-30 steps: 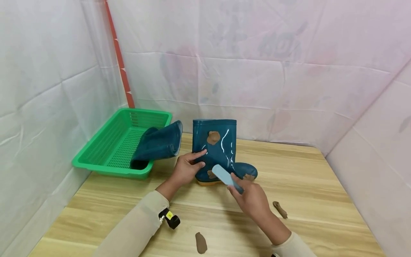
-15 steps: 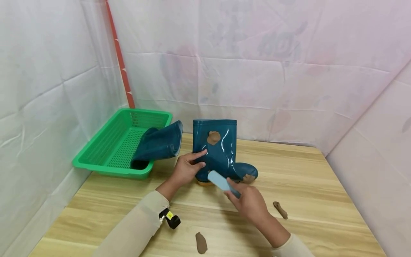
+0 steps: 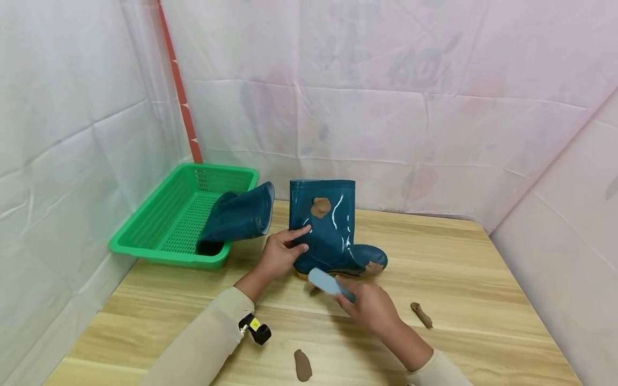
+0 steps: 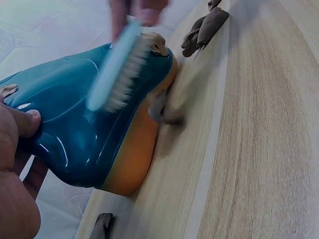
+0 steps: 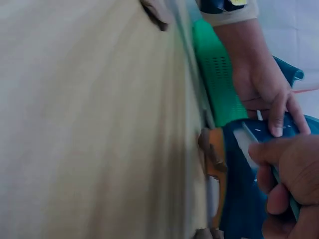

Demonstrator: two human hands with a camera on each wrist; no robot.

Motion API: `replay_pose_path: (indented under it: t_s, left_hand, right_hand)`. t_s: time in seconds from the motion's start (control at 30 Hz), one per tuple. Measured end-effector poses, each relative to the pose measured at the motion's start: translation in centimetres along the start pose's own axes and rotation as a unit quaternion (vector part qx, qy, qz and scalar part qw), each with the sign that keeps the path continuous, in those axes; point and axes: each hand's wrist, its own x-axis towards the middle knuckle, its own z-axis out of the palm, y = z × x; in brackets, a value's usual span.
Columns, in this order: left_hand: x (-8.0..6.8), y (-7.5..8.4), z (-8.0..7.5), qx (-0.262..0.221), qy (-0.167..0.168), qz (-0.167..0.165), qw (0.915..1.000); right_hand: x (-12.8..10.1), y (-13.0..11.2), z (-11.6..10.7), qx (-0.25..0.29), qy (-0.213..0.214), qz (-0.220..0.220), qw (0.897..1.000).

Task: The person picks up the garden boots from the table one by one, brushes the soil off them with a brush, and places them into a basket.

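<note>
the left hand grips the shaft of the upright teal rain boot at the table's middle. the right hand clasps a light blue brush, bristles against the boot's near lower side.

A pale wooden tabletop fills the near scene under even light. White creased sheeting hangs as walls on the left, far and right sides. A red strip runs up the far left corner.
</note>
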Motion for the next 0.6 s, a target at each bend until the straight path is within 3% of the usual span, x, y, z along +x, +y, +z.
replay_pose_path:
  t_s: [0.13, 0.33, 0.6]
  left_hand:
    - [0.0, 0.0, 0.0, 0.003, -0.003, -0.001, 1.0000]
    - [0.0, -0.3, 0.0, -0.002, 0.004, -0.011, 0.9999]
    - [0.1, -0.6, -0.1, -0.010, -0.003, -0.001, 0.9999]
  right_hand:
    - [-0.4, -0.1, -0.4, 0.009, -0.020, 0.008, 1.000]
    - [-0.7, 0.3, -1.6, 0.007, 0.019, 0.030, 0.999]
    - [-1.6, 2.3, -3.3, 0.002, 0.106, -0.005, 0.994]
